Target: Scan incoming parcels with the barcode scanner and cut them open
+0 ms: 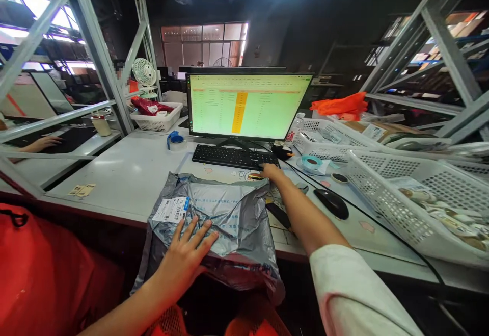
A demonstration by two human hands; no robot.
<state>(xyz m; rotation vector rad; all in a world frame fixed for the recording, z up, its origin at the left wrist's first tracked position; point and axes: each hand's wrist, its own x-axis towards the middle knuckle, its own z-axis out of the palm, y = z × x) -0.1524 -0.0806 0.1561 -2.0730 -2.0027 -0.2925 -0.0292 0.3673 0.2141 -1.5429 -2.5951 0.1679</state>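
A grey plastic mailer bag (229, 213) with a white and blue shipping label (171, 210) lies crumpled at the table's front edge, its near side hanging over. My left hand (193, 241) rests flat on it with fingers spread, just below the label. At the right end of the black keyboard (229, 156), my right hand (272, 172) touches the keys, its fingers partly hidden and holding nothing that I can see. Behind the keyboard stands a monitor (214, 106) showing a spreadsheet with an orange column. A black mouse (331, 203) sits right of my right forearm.
White plastic baskets (382, 198) with packed goods line the right side. Tape rolls (176, 142) lie left of the keyboard, a label roll (312, 162) to its right. Metal frame posts (103, 50) flank the table. At far left is another person's hand (48, 144).
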